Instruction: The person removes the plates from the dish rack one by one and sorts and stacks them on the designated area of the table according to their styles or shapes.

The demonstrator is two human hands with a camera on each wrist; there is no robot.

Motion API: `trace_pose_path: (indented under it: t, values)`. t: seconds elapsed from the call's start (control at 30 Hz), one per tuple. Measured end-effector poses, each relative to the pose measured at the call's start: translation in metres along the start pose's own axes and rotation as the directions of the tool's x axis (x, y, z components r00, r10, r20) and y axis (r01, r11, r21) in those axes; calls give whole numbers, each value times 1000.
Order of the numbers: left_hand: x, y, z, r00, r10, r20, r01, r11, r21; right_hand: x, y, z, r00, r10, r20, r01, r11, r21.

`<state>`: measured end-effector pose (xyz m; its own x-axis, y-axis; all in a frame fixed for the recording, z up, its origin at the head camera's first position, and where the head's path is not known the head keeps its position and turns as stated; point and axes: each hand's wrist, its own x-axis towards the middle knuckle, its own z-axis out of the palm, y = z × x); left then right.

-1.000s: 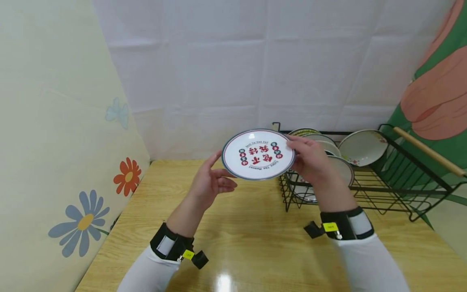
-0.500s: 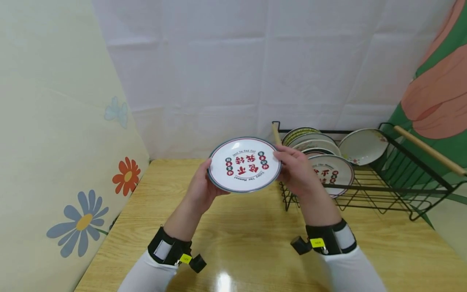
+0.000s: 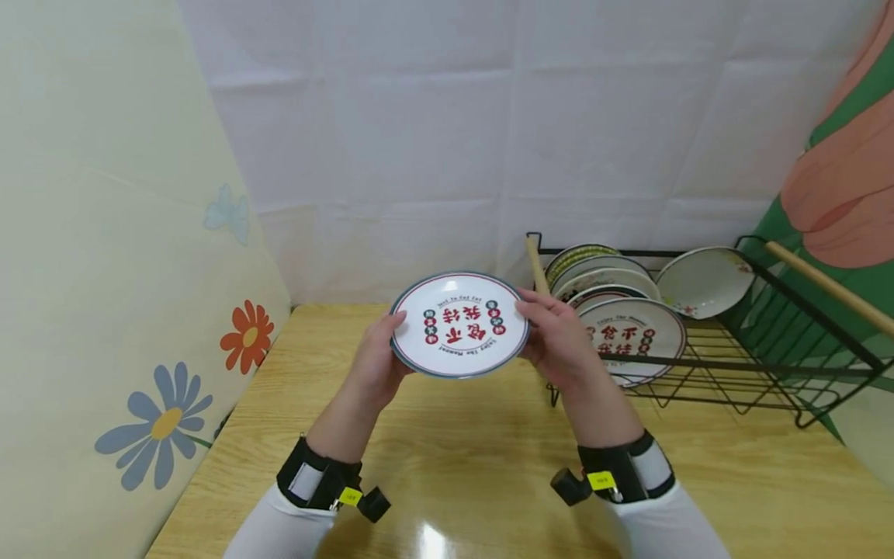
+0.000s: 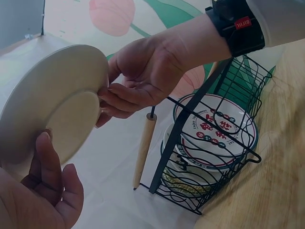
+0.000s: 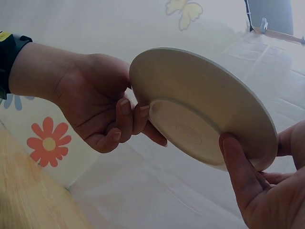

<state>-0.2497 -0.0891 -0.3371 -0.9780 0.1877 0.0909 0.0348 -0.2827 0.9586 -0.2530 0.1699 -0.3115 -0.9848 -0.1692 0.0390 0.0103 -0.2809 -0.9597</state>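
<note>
A white plate (image 3: 461,326) with a blue-green rim and red characters is held up above the table, its printed face toward the head camera. My left hand (image 3: 373,357) grips its left edge, thumb on top and fingers beneath. On the opposite edge, my right hand (image 3: 562,338) pinches the rim with the thumb above. Both wrist views look at the plate from below: its plain underside (image 4: 76,105) and raised foot ring show, with fingertips touching near that ring. In the right wrist view the underside (image 5: 205,109) slants between the two hands.
A black wire dish rack (image 3: 740,365) with wooden handles (image 3: 536,264) stands on the right of the wooden table (image 3: 447,450). Several plates lean in its left part, a matching printed plate (image 3: 660,338) in front. A white bowl (image 3: 705,283) leans at the back. Cloth-covered walls (image 3: 391,140) enclose the table.
The plate has moved left and slightly down, away from the rack. My left hand has gone from loosely touching its edge to gripping it; my right hand travelled left with it.
</note>
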Motion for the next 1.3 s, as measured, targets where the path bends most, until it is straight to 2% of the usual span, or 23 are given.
trace_pose_path:
  t: [0.2, 0.33, 0.47, 0.63, 0.87, 0.97, 1.1, 1.3]
  values:
    - [-2, 1, -3, 1000, -2, -4, 2, 1000, -25, 2, 6, 3, 998, 38, -42, -38, 999, -6]
    - [-1, 2, -4, 1000, 18, -3, -18, 1000, -21, 3, 8, 4, 998, 38, -52, -39, 999, -10]
    - [1, 3, -4, 999, 37, -39, -37, 999, 4, 5, 10, 4, 998, 49, -37, -49, 999, 3]
    - [6, 3, -3, 991, 73, -116, -70, 997, 25, 11, 13, 4, 998, 60, -19, -59, 997, 42]
    - [18, 6, -10, 975, 143, -172, -135, 989, 62, 19, 16, 9, 999, -7, 33, 3, 994, 110]
    - [27, 11, -19, 963, 173, -204, -157, 983, 94, 27, 17, 13, 995, -26, 97, 8, 983, 183]
    - [41, 20, -37, 941, 169, -292, -141, 984, 113, 45, 22, 28, 987, 0, 159, -42, 965, 259]
    - [64, 28, -70, 883, 141, -448, -88, 987, 138, 78, 32, 61, 983, 86, 165, -131, 950, 283]
